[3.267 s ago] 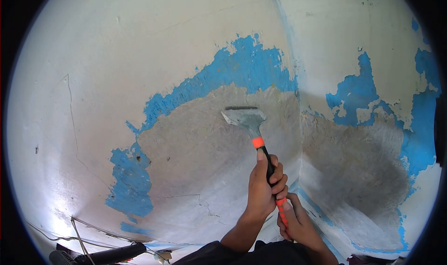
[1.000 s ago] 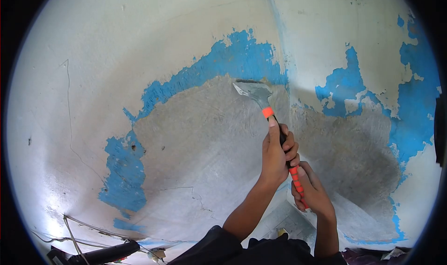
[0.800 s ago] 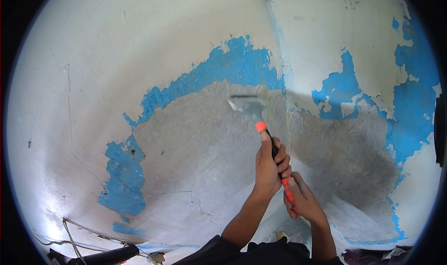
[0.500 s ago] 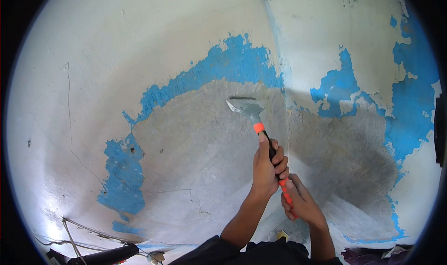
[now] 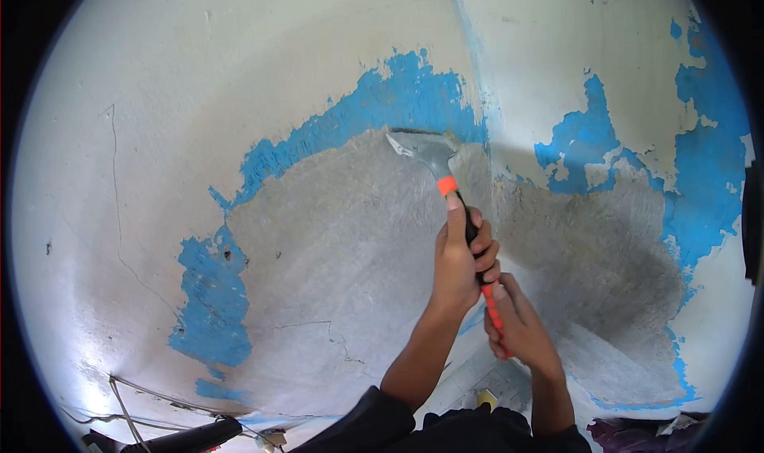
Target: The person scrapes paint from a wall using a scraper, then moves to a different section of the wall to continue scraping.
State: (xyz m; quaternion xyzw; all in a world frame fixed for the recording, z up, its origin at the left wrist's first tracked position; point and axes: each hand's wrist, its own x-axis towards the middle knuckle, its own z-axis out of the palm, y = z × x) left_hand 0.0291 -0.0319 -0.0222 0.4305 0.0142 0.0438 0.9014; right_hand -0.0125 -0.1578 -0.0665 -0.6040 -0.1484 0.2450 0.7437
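A long-handled scraper with a wide metal head and a black and orange handle points up the wall. Its blade edge meets the lower border of the blue paint, just left of the wall corner. My left hand is wrapped round the upper handle, thumb laid along it below the orange collar. Lower down, my right hand grips the orange end of the same handle. Bare grey plaster spreads below the blade, and pale paint covers the wall above the blue.
More blue patches show on the right-hand wall. Cables and a black tube-like object are at the lower left. A dark purple cloth-like bundle lies at the lower right. Something yellow is below my hands.
Both hands have moved upward with the scraper. Its blade has gone from the grey plaster up to the edge of the blue paint. The grip is the same.
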